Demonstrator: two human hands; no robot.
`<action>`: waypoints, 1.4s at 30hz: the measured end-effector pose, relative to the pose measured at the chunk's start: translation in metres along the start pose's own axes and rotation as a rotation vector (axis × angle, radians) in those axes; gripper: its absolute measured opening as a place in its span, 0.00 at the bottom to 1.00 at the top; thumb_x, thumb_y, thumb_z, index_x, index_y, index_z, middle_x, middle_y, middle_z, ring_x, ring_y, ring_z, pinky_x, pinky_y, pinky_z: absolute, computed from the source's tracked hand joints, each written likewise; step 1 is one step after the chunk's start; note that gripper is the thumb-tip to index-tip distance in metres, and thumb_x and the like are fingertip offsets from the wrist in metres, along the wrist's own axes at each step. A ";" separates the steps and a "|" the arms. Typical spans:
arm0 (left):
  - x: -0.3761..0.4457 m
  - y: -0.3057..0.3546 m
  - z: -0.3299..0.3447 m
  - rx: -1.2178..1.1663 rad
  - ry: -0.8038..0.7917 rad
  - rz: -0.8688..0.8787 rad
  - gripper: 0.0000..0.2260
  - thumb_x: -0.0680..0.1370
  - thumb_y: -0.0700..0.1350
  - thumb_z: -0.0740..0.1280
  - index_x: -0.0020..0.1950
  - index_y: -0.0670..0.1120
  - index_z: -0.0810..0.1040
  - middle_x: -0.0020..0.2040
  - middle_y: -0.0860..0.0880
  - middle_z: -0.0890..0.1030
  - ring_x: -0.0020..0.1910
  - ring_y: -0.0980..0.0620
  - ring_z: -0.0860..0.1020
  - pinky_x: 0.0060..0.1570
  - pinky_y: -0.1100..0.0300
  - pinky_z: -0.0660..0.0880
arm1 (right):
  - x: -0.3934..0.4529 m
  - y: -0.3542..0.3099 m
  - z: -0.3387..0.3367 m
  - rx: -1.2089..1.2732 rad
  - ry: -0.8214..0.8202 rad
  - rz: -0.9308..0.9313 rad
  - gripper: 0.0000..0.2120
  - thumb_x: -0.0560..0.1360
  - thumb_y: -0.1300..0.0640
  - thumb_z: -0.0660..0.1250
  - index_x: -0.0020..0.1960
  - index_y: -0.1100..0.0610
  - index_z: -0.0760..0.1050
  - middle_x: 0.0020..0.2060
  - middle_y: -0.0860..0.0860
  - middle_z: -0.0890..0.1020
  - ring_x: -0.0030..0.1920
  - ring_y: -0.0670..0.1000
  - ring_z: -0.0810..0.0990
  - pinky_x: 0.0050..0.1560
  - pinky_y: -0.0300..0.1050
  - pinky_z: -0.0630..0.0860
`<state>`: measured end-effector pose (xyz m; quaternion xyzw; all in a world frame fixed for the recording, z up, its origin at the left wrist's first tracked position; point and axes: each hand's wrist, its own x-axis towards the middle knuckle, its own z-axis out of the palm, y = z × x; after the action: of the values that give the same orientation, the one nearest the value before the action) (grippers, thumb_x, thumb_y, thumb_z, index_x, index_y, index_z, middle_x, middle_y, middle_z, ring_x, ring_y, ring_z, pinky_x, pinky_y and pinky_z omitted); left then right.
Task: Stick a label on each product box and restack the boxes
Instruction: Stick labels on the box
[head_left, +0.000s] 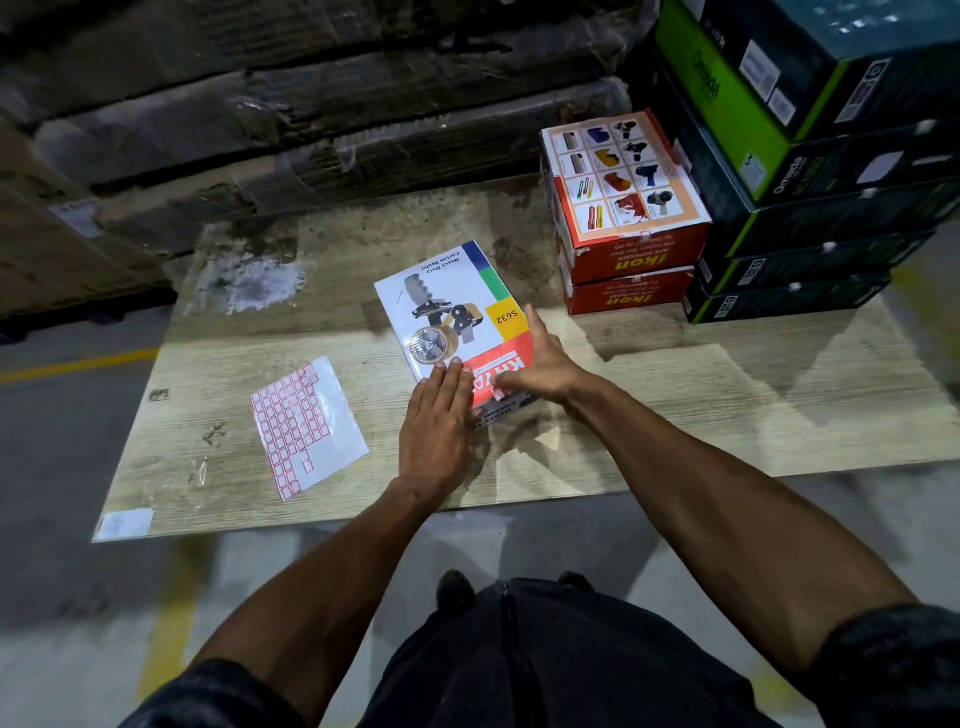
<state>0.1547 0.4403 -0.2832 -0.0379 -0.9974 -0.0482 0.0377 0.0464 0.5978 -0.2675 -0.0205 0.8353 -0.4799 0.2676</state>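
Both hands lay on the near end of the white product box (457, 317). The left hand (439, 421) was flat, fingers straight and pressed together, fingertips on the box's red band. The right hand (540, 364) was spread across the near right corner, forefinger pointing along the edge, thumb on the top face. Whether a sticker sat under them I could not tell. It looked like the pressing-down step, or steadying the box for it.

The box lay flat on the wooden board (675, 395), its lid closed, so its contents were hidden. Just to its left lay the label sheet (306, 426), many red-bordered stickers left on it.

Farther right stood two red boxes (628, 249), stacked and closed, touching a taller pile of dark green boxes (810, 208). I judged the next move called for lifting the white box onto a stack, squarely.
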 end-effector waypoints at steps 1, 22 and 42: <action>0.000 0.000 0.000 -0.004 0.005 0.001 0.30 0.72 0.43 0.73 0.72 0.38 0.69 0.72 0.39 0.69 0.72 0.39 0.67 0.69 0.45 0.62 | 0.000 0.001 0.000 -0.043 0.006 -0.014 0.58 0.67 0.55 0.78 0.80 0.47 0.38 0.72 0.58 0.62 0.71 0.59 0.64 0.70 0.50 0.64; 0.000 0.000 0.005 -0.001 0.051 0.019 0.27 0.74 0.43 0.68 0.72 0.39 0.69 0.72 0.39 0.70 0.72 0.39 0.67 0.70 0.45 0.62 | -0.003 -0.002 0.001 0.019 -0.012 0.018 0.66 0.53 0.49 0.76 0.78 0.43 0.35 0.72 0.56 0.66 0.70 0.59 0.67 0.68 0.61 0.69; 0.000 0.001 0.003 -0.001 0.024 0.004 0.27 0.76 0.45 0.69 0.73 0.39 0.67 0.72 0.39 0.69 0.72 0.39 0.66 0.70 0.45 0.63 | -0.013 -0.001 -0.002 -0.081 0.000 -0.061 0.57 0.69 0.56 0.76 0.79 0.44 0.35 0.71 0.59 0.61 0.71 0.59 0.63 0.71 0.52 0.64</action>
<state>0.1546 0.4413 -0.2864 -0.0393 -0.9968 -0.0492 0.0499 0.0563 0.6023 -0.2604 -0.0565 0.8530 -0.4536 0.2518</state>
